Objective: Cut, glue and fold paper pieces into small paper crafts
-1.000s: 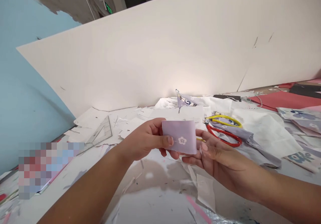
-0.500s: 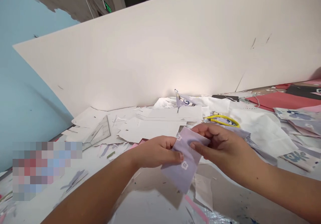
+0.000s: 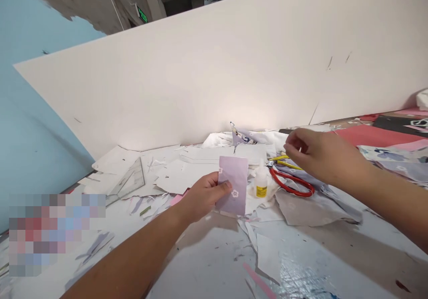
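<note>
My left hand (image 3: 200, 196) pinches a small lilac card with white flower prints (image 3: 233, 185) and holds it upright over the white table (image 3: 207, 263). My right hand (image 3: 317, 154) hovers apart from the card, above the scissors with red and yellow handles (image 3: 291, 179); its fingers are curled loosely and I see nothing in them. A small white glue bottle with a yellow label (image 3: 260, 183) stands just right of the card.
Paper scraps and offcuts (image 3: 267, 250) litter the table. A clear set square (image 3: 129, 180) lies at left. White sheets (image 3: 187, 174), patterned fabric (image 3: 397, 156) and red card (image 3: 371, 134) lie behind. A tall white board (image 3: 234, 67) walls off the back.
My right hand let go of the lilac card and moved up and right over the scissors. My left hand turned the card upright and kept hold. The glue bottle is now uncovered.
</note>
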Motion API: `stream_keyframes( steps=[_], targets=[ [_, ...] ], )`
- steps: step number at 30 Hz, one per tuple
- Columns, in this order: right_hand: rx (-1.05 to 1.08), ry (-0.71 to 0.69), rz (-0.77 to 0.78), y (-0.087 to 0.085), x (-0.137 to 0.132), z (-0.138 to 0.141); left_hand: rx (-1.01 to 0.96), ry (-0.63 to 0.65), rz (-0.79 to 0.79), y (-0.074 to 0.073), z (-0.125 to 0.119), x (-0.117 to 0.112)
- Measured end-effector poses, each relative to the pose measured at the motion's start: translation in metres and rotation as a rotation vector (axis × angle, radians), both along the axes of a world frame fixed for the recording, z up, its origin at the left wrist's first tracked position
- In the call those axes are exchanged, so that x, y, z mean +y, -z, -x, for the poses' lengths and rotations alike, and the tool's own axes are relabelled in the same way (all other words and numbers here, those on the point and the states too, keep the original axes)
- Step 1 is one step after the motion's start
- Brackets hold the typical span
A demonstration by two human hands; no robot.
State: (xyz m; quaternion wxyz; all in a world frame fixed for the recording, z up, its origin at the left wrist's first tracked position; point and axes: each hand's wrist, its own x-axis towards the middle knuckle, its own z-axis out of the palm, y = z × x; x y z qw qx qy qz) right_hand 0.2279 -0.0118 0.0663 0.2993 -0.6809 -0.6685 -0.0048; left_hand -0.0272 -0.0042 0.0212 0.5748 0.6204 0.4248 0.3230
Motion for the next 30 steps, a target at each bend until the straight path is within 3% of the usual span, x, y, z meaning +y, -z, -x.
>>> stream_keyframes(
  steps=[2, 4, 6, 8, 11, 13, 16, 18, 21, 30],
  targets=[
    [-0.07, 0.003, 0.181, 0.006, 0.011, -0.005, -0.019, -0.009, -0.02, 0.0, 0.0, 0.0],
    [-0.064, -0.025, 0.237, 0.012, 0.018, -0.006, 0.026, -0.03, -0.101, -0.001, 0.002, -0.002],
    [-0.041, -0.044, 0.232, 0.016, 0.019, -0.004, 0.183, -0.062, -0.302, -0.003, 0.004, -0.004],
    [0.037, -0.068, 0.097, 0.016, 0.012, 0.0, 0.404, -0.035, -0.639, -0.006, 0.006, -0.007],
    [0.196, -0.186, -0.376, 0.013, -0.007, 0.006, 0.567, 0.08, -1.295, -0.012, 0.008, -0.01],
    [0.212, -0.424, -0.646, 0.011, -0.022, 0.011, 0.534, 0.089, -1.657, -0.016, 0.008, -0.01],
    [0.075, -0.853, -0.734, 0.012, -0.038, 0.02, 0.513, 0.063, -1.941, -0.022, 0.007, -0.012],
    [-0.109, -0.994, -0.737, 0.015, -0.043, 0.028, 0.539, 0.084, -2.025, -0.023, 0.006, -0.014],
    [-0.321, -1.037, -0.727, 0.022, -0.045, 0.04, 0.576, 0.121, -2.052, -0.023, 0.004, -0.017],
    [-0.293, -1.056, -0.759, 0.036, -0.043, 0.048, 0.509, 0.096, -1.999, -0.019, 0.004, -0.015]
  ],
)
